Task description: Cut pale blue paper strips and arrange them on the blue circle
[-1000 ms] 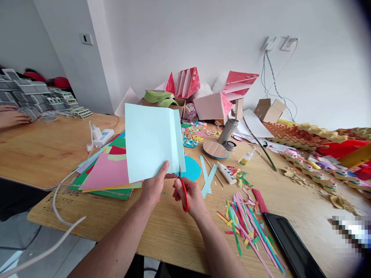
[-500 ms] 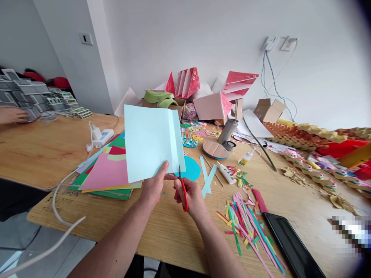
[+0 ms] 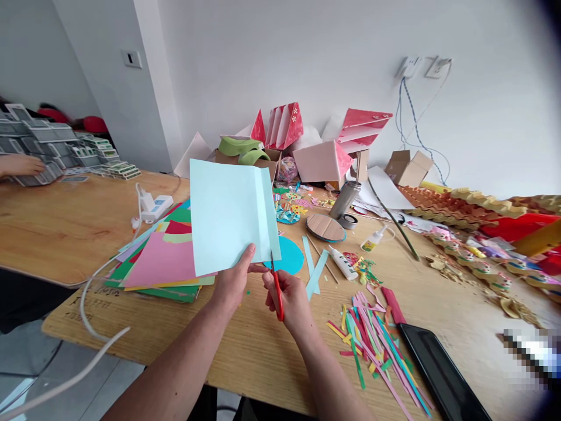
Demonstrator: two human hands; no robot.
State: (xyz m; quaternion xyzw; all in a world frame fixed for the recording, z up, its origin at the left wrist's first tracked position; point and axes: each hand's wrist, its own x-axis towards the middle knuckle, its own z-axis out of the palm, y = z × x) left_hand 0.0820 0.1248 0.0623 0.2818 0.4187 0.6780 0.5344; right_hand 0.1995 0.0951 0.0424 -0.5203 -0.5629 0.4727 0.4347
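Note:
A light blue sheet of paper [image 3: 225, 213] with a crease near its right side is held up over the table. My left hand [image 3: 234, 280] grips its lower edge, thumb in front and fingers behind. Red-handled scissors [image 3: 278, 298] are in my right hand [image 3: 291, 298], their blades at the sheet's bottom edge near the right corner. Behind the paper lies a blue paper circle [image 3: 287, 255], partly covered. Two light blue strips [image 3: 316, 279] cross each other to the right of the scissors.
Colored paper sheets [image 3: 158, 260] are stacked at left beside a power strip [image 3: 158, 209]. To the right lie a glue bottle [image 3: 343, 264], cut paper strips [image 3: 372, 339], a black tray [image 3: 438, 362] and a cardboard disc [image 3: 325, 227]. Another person's hand [image 3: 21, 165] touches grey stacks at far left.
My hands, the paper and the scissors stay nearly in place. The view has shifted very slightly, and the other person's hand at far left has moved a little.

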